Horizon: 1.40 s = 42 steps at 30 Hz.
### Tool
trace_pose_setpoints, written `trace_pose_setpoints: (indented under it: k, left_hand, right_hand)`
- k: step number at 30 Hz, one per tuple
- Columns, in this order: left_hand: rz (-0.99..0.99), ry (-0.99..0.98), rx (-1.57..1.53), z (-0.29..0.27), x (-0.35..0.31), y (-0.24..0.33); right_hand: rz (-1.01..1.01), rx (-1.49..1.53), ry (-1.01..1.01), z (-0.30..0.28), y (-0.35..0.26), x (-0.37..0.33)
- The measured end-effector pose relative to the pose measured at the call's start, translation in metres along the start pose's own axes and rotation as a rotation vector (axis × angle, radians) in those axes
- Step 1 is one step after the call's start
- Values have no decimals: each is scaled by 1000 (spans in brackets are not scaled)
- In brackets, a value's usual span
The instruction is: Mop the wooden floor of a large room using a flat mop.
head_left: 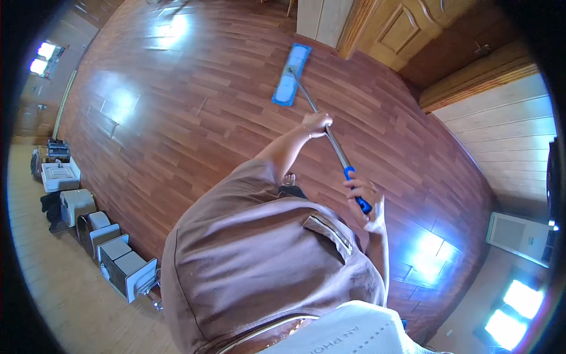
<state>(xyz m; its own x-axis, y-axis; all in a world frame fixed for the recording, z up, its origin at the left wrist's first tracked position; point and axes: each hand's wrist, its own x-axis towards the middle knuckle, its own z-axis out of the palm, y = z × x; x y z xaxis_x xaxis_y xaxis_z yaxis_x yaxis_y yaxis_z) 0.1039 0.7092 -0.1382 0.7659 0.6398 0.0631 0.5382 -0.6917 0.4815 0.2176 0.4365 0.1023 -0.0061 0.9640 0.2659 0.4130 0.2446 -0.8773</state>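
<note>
A flat mop (335, 144) with a metal pole runs from near my body out over the floor. Its blue rectangular head (298, 58) lies on the wood-look floor ahead of me. My left hand (317, 124) is closed around the pole's middle, with that arm stretched forward. Lower down, my right hand (364, 197) wraps the blue grip at the pole's near end. Part of the grip shows between and below its fingers.
Wooden doors (407, 32) and pale panelling (495, 127) stand at the right. A white boxy unit (517, 236) is at the lower right. Along the left wall are a white washbasin (61, 174) and several boxy items, including a grey-white bin-like one (124, 265). Light glares off the floor (236, 118).
</note>
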Motion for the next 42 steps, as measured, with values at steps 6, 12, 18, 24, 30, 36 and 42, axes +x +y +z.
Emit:
trace_pose_setpoints:
  k: [6, 12, 18, 24, 30, 36, 42]
  left_hand:
    - [-251, 17, 16, -38, -40, -31]
    - [-384, 70, 41, -53, -86, -54]
    - [-268, 348, -70, -55, -122, -57]
    - [-200, 481, -156, -57, -122, -7]
    - [-231, 396, -475, -67, -120, 66]
    - [-103, 410, -713, -55, -121, 143]
    - [-135, 223, -1004, -158, -196, 224]
  right_hand:
    - [48, 222, -182, 13, 24, 30]
    - [40, 319, -278, 20, 22, 52]
    - [-66, 236, -386, 10, -8, 69]
    - [-283, 47, -422, -30, -51, 71]
    - [-559, 55, -395, -69, -92, 71]
    - [-917, 513, -602, -88, -128, 70]
    - [-966, 555, -599, -38, -98, 80]
